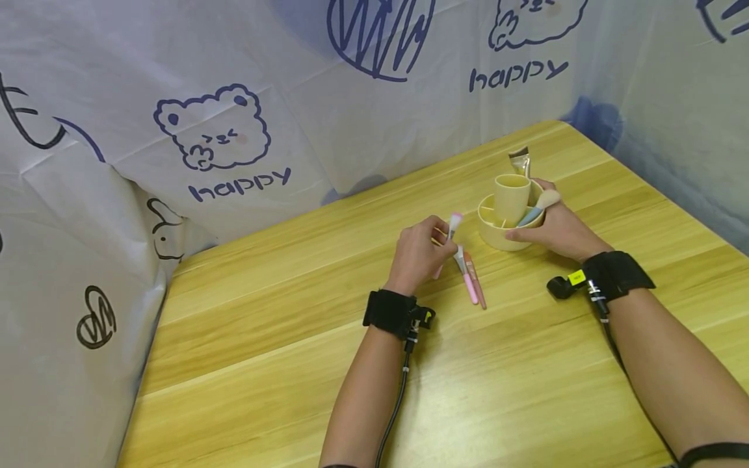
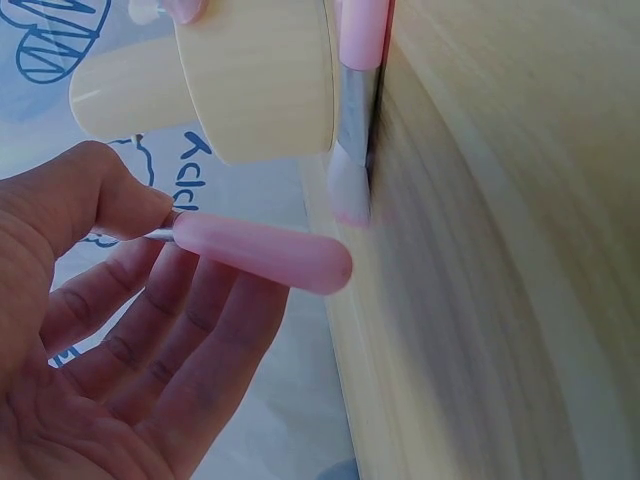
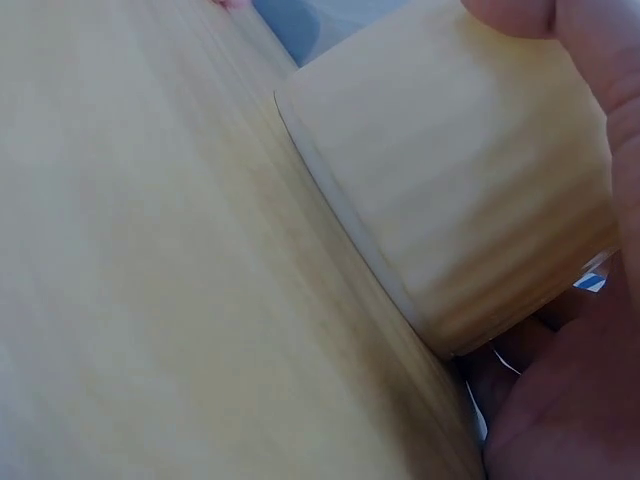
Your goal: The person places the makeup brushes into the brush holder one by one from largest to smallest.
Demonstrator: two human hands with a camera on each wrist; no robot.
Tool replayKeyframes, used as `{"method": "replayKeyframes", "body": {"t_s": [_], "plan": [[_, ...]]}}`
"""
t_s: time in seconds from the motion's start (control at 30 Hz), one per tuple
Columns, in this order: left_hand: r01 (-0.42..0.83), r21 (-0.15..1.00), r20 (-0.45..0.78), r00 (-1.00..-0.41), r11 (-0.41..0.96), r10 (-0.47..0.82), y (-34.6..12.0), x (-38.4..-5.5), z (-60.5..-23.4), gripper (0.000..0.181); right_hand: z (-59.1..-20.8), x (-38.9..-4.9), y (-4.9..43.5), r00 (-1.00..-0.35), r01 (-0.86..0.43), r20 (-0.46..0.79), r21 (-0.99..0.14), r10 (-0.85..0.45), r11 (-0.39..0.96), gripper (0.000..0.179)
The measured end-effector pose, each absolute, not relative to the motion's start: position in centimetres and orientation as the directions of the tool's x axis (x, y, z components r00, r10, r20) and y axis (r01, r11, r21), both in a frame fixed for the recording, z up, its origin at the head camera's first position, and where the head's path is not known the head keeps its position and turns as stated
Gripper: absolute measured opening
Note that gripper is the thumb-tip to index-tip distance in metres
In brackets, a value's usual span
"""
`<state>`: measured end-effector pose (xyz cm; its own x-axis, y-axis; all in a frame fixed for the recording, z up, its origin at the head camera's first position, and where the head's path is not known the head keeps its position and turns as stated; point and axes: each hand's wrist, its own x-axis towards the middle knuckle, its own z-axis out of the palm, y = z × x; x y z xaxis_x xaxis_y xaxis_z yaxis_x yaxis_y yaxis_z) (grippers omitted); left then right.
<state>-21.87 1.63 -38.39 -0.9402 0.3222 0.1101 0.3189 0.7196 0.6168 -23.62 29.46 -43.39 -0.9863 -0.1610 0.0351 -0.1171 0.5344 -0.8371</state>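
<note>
My left hand (image 1: 413, 255) pinches a pink-handled makeup brush (image 2: 260, 252) by its metal neck between thumb and fingers, pink-tipped bristles up and handle end down. My right hand (image 1: 563, 229) grips the side of a round cream organizer (image 1: 497, 238), thumb at its front rim and other fingers behind. This organizer stands on the table with a tall cup (image 1: 512, 200) in its middle and divided compartments around it. In the compartments are a makeup brush with a blue handle (image 1: 531, 216) and pale bristles, and a silver tube (image 1: 521, 164) with a dark end.
Between my hands, a second pink-handled brush (image 1: 470, 287) and a dusky-pink slim stick (image 1: 476, 283) lie side by side on the wooden table (image 1: 263, 344). White cloth (image 1: 328, 123) with blue drawings hangs behind the table. A cable (image 1: 393, 416) runs along each forearm.
</note>
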Motion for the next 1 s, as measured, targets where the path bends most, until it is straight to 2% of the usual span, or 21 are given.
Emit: {"method": "replayKeyframes", "body": {"t_s": [0.4,0.73,1.0], "plan": [[0.321,0.617,0.111,-0.939,0.719,0.324,1.66,-21.88,-38.31,0.024,-43.30,-23.58,29.50,-0.987,-0.074,0.000,-0.883,-0.158,0.464,0.118],[0.318,0.621,0.110,-0.940,0.716,0.322,1.60,-21.79,-38.25,0.023,-43.38,-23.48,29.39,-0.990,-0.066,-0.006,-0.862,-0.140,0.502,0.122],[0.317,0.620,0.110,-0.941,0.718,0.320,1.60,-21.82,-38.27,0.023,-43.29,-23.54,29.24,-0.987,-0.072,-0.002,-0.891,-0.162,0.448,0.119]]}}
